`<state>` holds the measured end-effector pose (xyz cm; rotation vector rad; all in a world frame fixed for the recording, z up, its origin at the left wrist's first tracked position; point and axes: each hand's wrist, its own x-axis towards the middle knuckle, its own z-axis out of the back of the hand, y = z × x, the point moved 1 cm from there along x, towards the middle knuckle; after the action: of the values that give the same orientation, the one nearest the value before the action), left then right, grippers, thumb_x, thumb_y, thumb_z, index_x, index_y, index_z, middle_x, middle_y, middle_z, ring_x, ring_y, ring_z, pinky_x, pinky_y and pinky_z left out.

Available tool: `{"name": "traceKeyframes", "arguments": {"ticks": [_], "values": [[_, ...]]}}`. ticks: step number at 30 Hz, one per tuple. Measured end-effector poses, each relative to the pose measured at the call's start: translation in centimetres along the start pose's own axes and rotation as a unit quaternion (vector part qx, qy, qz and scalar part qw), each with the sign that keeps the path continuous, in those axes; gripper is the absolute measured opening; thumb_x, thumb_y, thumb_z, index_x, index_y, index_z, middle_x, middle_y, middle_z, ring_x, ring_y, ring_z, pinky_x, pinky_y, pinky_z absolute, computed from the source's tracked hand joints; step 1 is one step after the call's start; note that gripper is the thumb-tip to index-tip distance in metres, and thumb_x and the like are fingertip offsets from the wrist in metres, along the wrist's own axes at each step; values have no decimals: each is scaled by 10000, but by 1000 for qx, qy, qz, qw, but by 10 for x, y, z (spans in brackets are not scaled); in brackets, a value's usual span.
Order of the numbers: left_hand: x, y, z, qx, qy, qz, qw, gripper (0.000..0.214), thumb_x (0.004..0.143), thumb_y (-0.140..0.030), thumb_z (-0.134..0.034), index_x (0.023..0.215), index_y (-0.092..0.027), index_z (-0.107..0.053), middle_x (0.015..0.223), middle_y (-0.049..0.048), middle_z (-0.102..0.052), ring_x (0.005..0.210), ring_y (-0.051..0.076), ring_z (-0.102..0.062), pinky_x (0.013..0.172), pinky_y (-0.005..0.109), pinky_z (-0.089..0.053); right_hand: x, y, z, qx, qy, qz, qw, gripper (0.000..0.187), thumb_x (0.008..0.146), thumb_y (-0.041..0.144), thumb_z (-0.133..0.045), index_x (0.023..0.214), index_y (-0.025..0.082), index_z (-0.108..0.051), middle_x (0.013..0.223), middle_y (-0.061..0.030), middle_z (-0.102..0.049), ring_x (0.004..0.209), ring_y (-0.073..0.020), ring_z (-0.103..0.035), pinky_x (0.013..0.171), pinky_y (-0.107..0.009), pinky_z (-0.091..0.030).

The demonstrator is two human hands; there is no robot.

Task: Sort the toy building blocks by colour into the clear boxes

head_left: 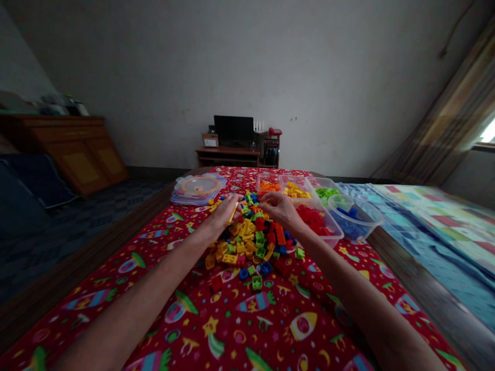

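Note:
A heap of small plastic building bricks [253,242] in yellow, red, green, blue and orange lies on a red patterned cloth [247,319]. My left hand [224,212] rests at the heap's far left edge, fingers together, with a yellow brick [232,212] pinched at its fingertips. My right hand [280,206] lies curled over the far right side of the heap; what it holds, if anything, is hidden. Both forearms stretch out from the near edge.
Clear tubs hold sorted bricks: orange [268,186], yellow [297,190], green [326,192], red [315,219]; a round bowl holds blue ones [353,216]. Stacked clear lids [198,187] sit far left. A patterned bedspread [433,226] lies right, a wooden cabinet [77,152] left.

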<state>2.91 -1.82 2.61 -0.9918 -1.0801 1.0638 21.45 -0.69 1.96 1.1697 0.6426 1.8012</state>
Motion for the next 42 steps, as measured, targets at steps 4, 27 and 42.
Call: {"name": "traceKeyframes", "arguments": {"ticks": [4, 27, 42], "values": [[-8, -12, -11, -224, 29, 107, 968, 481, 913, -572, -346, 1157, -177, -470, 812, 44, -626, 634, 160, -599, 579, 284, -488, -9, 18, -10, -15, 23, -13, 1000, 215, 769, 299, -609, 906, 144, -665, 652, 23, -600, 562, -90, -494, 540, -201, -363], [-9, -37, 0, -437, -115, 75, 889, 150, 886, -154, -421, 874, -134, -569, 808, 69, -602, 754, 141, -617, 742, 266, -536, 59, -9, 80, -340, -94, -65, 933, 409, 807, 175, -498, 1174, 120, -670, 1028, -128, -718, 930, -207, -662, 814, -280, -478], [8, -11, 33, 131, 117, -34, 984, 315, 724, -332, -615, 979, -153, -663, 934, 60, -700, 867, 204, -641, 785, 304, -489, 23, 21, 21, -352, 58, 50, 933, 253, 885, 258, -490, 987, 163, -701, 776, -83, -701, 686, -165, -611, 636, -259, -415]]}}
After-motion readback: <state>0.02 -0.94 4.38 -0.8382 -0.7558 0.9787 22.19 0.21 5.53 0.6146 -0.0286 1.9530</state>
